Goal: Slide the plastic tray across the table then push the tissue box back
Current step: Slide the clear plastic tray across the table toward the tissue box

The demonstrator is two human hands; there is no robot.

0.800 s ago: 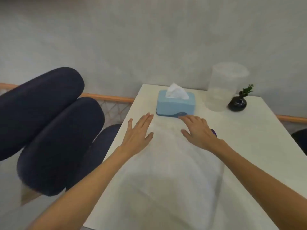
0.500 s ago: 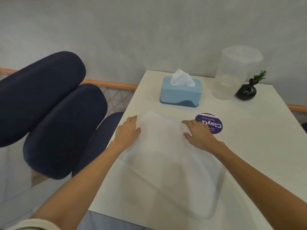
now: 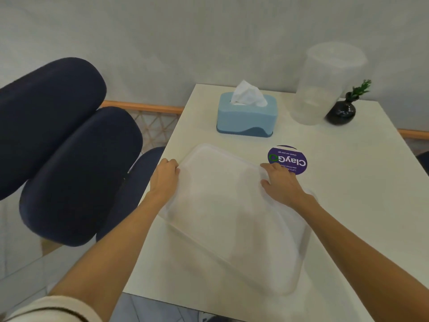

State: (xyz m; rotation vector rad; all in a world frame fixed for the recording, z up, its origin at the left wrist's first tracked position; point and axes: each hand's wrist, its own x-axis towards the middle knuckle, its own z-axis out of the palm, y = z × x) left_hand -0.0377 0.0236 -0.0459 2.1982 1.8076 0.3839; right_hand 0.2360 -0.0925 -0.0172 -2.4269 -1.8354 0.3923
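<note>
A translucent plastic tray (image 3: pixel 232 214) lies on the white table (image 3: pixel 348 205), angled, its far edge a short way in front of the tissue box. My left hand (image 3: pixel 166 176) grips the tray's far-left corner, fingers curled over the rim. My right hand (image 3: pixel 279 181) presses on the tray's far-right edge, fingers bent over it. The light-blue tissue box (image 3: pixel 247 116), with a white tissue sticking up, stands near the table's far edge, apart from the tray and both hands.
A round purple sticker (image 3: pixel 289 160) lies just right of the tray. A translucent lidded container (image 3: pixel 325 84) and a small black vase with a green sprig (image 3: pixel 342 111) stand at the far right. Dark-blue cushioned seats (image 3: pixel 69 159) sit left of the table.
Both hands went from lying flat near the tissue box to holding the tray's far corners. The tray has slid back toward me and turned, uncovering the purple sticker.
</note>
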